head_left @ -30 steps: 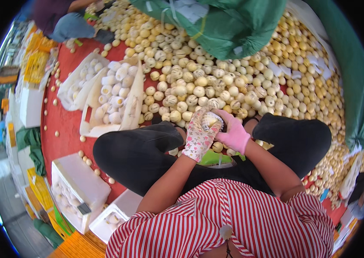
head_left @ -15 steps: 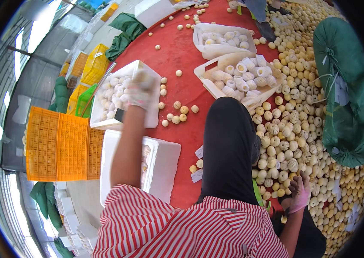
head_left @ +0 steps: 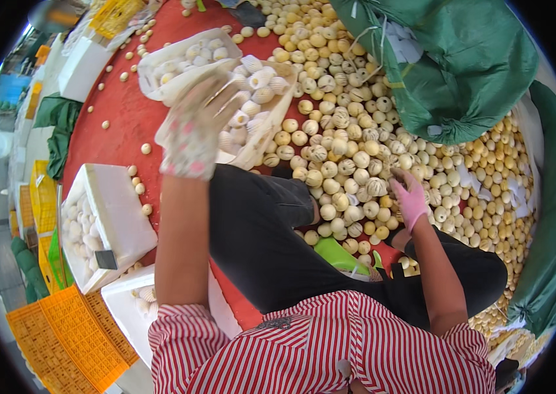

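I count two hands [head_left: 196, 128] [head_left: 410, 199], two pale crates [head_left: 153, 85] [head_left: 269, 134] near the left one, and two fruit-holding white boxes [head_left: 124, 207] [head_left: 222, 312] behind that hand

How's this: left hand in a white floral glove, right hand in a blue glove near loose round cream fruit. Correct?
Not blue: the head view shows the right hand in a pink glove near loose round cream fruit. Left hand in a white floral glove: correct.

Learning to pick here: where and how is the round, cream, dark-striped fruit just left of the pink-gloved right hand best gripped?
Probably around its widest part: the round, cream, dark-striped fruit shows no handle. Come from above, as neighbouring fruits crowd its sides; the pink-gloved right hand is nearby.
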The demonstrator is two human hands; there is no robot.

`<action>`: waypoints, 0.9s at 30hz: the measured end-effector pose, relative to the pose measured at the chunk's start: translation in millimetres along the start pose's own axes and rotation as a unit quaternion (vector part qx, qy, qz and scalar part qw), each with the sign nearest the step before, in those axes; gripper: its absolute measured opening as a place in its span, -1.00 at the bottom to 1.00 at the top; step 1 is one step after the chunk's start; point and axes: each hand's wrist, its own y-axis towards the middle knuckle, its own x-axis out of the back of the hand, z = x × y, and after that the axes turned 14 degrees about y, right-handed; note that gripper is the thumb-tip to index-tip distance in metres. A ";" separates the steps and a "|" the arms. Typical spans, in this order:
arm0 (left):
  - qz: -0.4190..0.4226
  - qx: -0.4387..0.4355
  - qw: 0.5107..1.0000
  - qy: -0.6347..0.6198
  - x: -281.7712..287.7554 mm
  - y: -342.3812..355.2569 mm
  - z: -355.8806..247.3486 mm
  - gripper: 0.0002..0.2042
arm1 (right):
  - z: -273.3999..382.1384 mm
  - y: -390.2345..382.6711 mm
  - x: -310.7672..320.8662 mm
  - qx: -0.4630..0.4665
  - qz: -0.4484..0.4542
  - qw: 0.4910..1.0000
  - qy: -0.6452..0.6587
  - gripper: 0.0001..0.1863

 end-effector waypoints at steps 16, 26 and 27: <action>-0.003 0.212 0.976 0.044 -119.2 93.6 83.8 -0.73 | 17.4 243.6 91.1 0.218 -0.197 0.941 -0.169 -0.61; 0.083 0.077 0.960 0.256 -128.8 81.7 109.4 -0.71 | 99.3 387.4 26.7 0.161 -0.133 0.757 -0.619 -0.40; 0.068 0.037 0.934 0.348 -133.3 83.4 119.7 -0.73 | 94.9 394.1 25.9 0.120 -0.062 0.484 -0.864 -0.39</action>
